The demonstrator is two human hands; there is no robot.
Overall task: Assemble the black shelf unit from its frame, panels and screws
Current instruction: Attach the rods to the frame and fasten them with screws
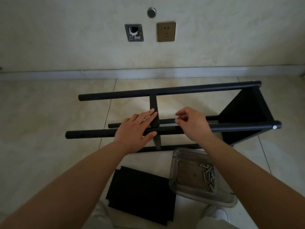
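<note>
Black shelf frame (189,90) lying on its side on the tiled floor (41,113), one panel (244,109) fitted at its right end. My left hand (135,129) rests flat, fingers straight, on the near tube (92,133) and middle crossbar (154,113). My right hand (193,124) hovers over the same tube, fingertips pinched, apparently on a small screw; I cannot confirm it. A loose panel (140,195) lies near me, beside a clear tray (175,184) of screws (209,176).

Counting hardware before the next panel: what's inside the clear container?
The clear container holds loose screws bunched along its right side; the right forearm covers its far right corner.
</note>
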